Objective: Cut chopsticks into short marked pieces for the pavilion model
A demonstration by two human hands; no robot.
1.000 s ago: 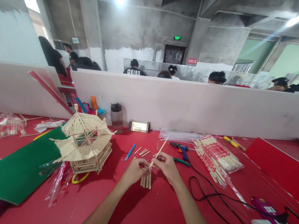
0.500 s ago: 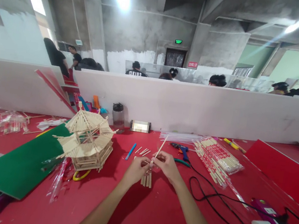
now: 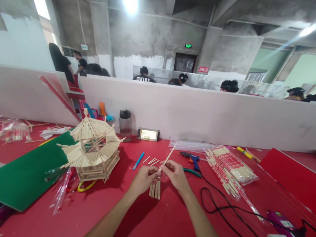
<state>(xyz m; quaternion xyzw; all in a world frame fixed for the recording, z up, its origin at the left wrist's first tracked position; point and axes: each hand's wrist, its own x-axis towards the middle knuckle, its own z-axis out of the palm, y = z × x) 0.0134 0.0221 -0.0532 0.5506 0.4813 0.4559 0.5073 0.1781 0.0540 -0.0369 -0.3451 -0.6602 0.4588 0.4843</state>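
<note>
A thin wooden stick (image 3: 169,154) slants up from between my hands, over the middle of the red table (image 3: 141,227). My right hand (image 3: 174,173) pinches it near its lower end. Close against it, my left hand (image 3: 147,176) has its fingertips closed at the stick's lower end; the exact contact is too small to make out. Several short wooden sticks (image 3: 155,191) lie side by side just below my hands. A few cut pieces (image 3: 154,161) and a blue pen-like stick (image 3: 138,160) rest beyond my left hand.
On the left, a wooden-stick pavilion model (image 3: 93,150) stands by a green board (image 3: 19,173). A bottle (image 3: 125,125) is behind it. To the right lie a glue gun (image 3: 191,160), its black cable (image 3: 222,205), packaged sticks (image 3: 230,167) and a purple power strip (image 3: 292,231).
The hands and the stick stay almost in place, with only a very slight shift of the fingers. The whole view has moved a little.
</note>
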